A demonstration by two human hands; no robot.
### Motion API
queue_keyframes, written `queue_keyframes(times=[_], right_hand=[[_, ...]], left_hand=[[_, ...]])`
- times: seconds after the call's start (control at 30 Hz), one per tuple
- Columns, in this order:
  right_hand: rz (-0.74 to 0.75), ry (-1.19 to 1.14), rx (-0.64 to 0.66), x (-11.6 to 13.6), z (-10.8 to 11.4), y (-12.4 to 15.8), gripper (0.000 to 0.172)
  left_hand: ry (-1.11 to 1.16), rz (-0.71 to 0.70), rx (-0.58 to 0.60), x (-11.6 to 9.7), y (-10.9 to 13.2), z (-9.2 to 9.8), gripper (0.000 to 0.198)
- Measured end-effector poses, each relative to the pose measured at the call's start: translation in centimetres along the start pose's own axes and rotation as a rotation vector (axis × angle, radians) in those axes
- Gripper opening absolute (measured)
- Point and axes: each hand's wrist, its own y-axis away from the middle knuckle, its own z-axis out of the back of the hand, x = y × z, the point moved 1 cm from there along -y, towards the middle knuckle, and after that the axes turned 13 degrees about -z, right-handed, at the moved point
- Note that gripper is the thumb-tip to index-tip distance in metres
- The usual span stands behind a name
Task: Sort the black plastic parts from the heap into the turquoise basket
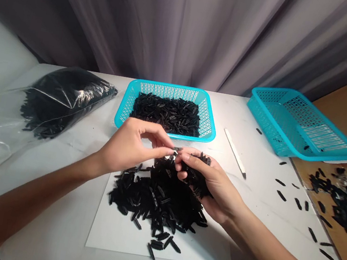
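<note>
Above the black pile (160, 204) on the white sheet (110, 237), left hand (130, 147) pinches one black piece (177, 148) beside the right hand (213, 179), whose fingers curl round a handful (197, 176); keep the pinch light, that palm cupped, so nothing spills.

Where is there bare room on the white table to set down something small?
Bare table lies between the left forearm and the white sheet, and between the white tool and the right forearm. Crowded: the sheet's middle, piled with black pieces, and the far right, where loose pieces lie scattered.
</note>
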Motion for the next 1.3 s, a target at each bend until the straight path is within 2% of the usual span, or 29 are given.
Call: queue_keyframes(times=[0.1,0.13,0.2,0.27,0.43,0.5,0.57,0.63,0.73,0.8,0.87,0.97,1.03,1.13,1.3], right_hand=[[0.01,-0.05,0.019,-0.1,0.0,-0.2,0.014],[0.005,-0.066,0.026,-0.1,0.0,-0.2,0.013],[-0.016,-0.086,0.032,-0.2,0.0,-0.3,0.013],[-0.028,-0.091,0.036,-0.2,0.0,-0.4,0.015],[-0.037,-0.092,0.037,-0.3,-0.1,-0.5,0.018],[-0.043,-0.1,0.03,-0.3,-0.1,-0.5,0.019],[-0.041,-0.103,0.029,-0.2,-0.1,-0.4,0.021],[-0.049,-0.098,0.037,-0.3,0.0,-0.4,0.024],[-0.078,-0.058,0.045,-0.6,0.1,-0.4,0.024],[-0.036,-0.027,0.033,-0.9,0.0,-0.4,0.022],[0.038,0.013,0.023,-1.1,-0.1,-0.4,0.02],[0.066,0.073,0.027,-1.1,-0.4,-0.2,0.022],[0.052,0.077,0.03,-0.9,-0.4,-0.1,0.023],[0.037,0.051,0.033,-0.6,-0.4,0.1,0.025],[0.063,0.054,0.058,-0.3,-0.2,0.1,0.022]], left_hand=[[-0.274,-0.096,-0.182,2.4,-0.7,1.2,0.006],[-0.391,-0.116,-0.207,3.4,-1.0,1.6,0.006],[-0.495,-0.106,-0.189,5.0,-1.3,2.2,0.007],[-0.497,-0.075,-0.152,6.1,-1.5,2.6,0.009],[-0.525,-0.095,-0.007,6.6,-1.5,2.6,0.013],[-0.567,-0.109,0.034,6.3,-1.4,2.3,0.011],[-0.564,-0.154,-0.002,5.3,-1.2,1.9,0.014],[-0.474,-0.268,-0.035,3.6,-0.8,1.1,0.014],[-0.266,-0.493,0.125,0.8,0.3,-0.5,0.015],[-0.225,-0.552,0.209,-0.3,0.9,-1.4,0.014],[-0.214,-0.542,0.224,-0.8,1.3,-1.8,0.009],[-0.177,-0.507,0.145,-0.7,1.2,-1.6,0.002],[-0.145,-0.467,0.094,-0.6,1.0,-1.2,0.007],[-0.085,-0.333,0.058,-0.6,0.6,-0.6,0.012],[0.074,-0.061,0.025,-0.5,0.3,-0.3,0.007]])
